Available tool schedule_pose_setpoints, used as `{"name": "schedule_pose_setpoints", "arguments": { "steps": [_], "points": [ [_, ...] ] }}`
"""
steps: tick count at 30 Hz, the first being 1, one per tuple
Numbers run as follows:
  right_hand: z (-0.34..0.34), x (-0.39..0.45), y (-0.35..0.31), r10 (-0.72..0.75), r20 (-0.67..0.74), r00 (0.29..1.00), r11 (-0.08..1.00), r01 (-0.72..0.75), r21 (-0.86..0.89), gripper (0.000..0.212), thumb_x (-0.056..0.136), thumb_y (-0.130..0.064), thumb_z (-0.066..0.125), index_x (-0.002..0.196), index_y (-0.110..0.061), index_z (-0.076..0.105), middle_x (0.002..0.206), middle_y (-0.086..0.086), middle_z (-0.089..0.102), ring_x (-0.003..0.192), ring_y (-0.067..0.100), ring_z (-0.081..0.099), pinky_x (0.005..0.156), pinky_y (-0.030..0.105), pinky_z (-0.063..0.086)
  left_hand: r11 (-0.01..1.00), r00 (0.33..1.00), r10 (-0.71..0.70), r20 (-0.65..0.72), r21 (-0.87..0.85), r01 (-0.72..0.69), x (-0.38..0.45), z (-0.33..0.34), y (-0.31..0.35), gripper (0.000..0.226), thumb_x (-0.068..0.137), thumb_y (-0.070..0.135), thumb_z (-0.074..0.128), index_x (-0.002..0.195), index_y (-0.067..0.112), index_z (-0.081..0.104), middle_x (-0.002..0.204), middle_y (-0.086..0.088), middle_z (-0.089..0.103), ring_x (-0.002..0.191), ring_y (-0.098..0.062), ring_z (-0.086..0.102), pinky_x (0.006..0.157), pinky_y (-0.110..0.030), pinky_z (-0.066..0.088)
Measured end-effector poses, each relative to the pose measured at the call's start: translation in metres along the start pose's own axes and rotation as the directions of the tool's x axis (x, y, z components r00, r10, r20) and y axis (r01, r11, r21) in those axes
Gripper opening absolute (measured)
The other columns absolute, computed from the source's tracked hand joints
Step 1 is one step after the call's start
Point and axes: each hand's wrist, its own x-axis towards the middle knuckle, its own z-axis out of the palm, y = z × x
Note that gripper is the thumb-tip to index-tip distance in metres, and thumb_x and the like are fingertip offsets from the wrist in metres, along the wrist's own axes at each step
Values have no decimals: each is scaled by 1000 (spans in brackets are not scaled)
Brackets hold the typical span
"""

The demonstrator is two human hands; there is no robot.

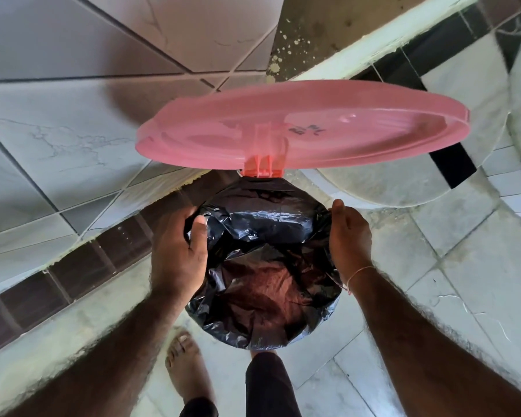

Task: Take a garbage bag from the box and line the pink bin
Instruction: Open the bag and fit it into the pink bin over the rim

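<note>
Fingers, left hand [178,251]: curled over the bin's left rim, thumb pressing the black garbage bag [265,266] inward, gripping the plastic. Fingers, right hand [349,239]: extended together, laid flat against the bag's folded edge at the right rim; a grasp cannot be confirmed. Bare foot [184,365]: on grey floor tiles [433,251], just beside the bin's near side. Bag: spread inside the bin, edge turned over the rim all around. Pink lid [301,127]: raised on its hinge at the far side. Tiled wall [73,115]: beyond.

arms: bare, hairy | right wrist: thin thread bracelet [358,273] | feet: bare | trousers [268,386]: dark
</note>
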Motion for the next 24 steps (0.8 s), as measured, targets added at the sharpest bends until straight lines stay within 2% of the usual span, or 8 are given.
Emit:
{"name": "schedule_pose_setpoints", "arguments": {
  "steps": [3,7,11,13,16,19,22,24],
  "points": [
    [0,-1,3,-36,-23,999,999,36,5,48,99,-41,39,77,-3,58,73,13,61,76,34,55,74,42,46,1000,1000,5,-20,-2,-5,-3,-2,1,36,92,39,42,112,13,59,101,-1,57,96,-23,56,84,-37,47],
    [-1,0,11,-46,-24,999,999,46,2,48,99,-43,40,80,-4,59,75,12,63,78,35,57,75,43,49,1000,1000,-7,-15,4,7,-7,-5,1,36,92,41,42,115,17,57,104,1,56,97,-24,59,85,-42,50],
    [-1,-7,7,-86,-17,996,996,86,-34,34,99,-38,41,85,-11,57,79,5,59,81,31,54,69,33,35,995,997,69,-47,73,-65,-10,-5,5,42,93,36,46,124,9,54,116,-11,58,107,-26,56,93,-40,46],
    [3,-13,4,-157,-2,988,985,156,-71,28,99,-38,42,97,-15,59,88,4,63,87,28,56,72,28,34,989,995,97,-15,114,-94,-13,-3,10,43,95,34,47,129,7,50,123,-13,56,114,-27,52,97,-38,43],
    [8,-16,1,-212,76,974,967,221,-124,32,98,-44,41,107,-18,57,104,10,67,97,30,58,76,29,36,993,995,33,98,110,-44,-15,1,12,51,97,40,44,141,14,39,138,-10,49,126,-24,47,102,-35,39],
    [5,-8,-4,-105,182,978,978,135,-160,45,98,-51,33,100,-14,58,102,16,66,99,36,58,78,36,40,993,988,3,158,113,-21,-10,-1,11,55,95,52,39,140,21,37,137,-6,54,124,-23,52,100,-41,46],
    [-1,4,-8,45,309,950,982,14,-187,61,97,-60,23,106,-14,62,111,17,65,106,35,57,89,38,40,992,968,-81,236,118,54,-4,-5,8,50,94,57,35,131,23,43,114,-2,65,106,-27,63,84,-37,51],
    [-5,9,-10,96,375,922,984,-30,-178,67,95,-63,21,112,-14,64,116,15,64,110,33,57,96,38,40,988,978,-56,200,152,26,-2,-9,9,53,95,58,33,134,23,41,121,-5,64,109,-28,62,88,-40,51]
  ]
}}
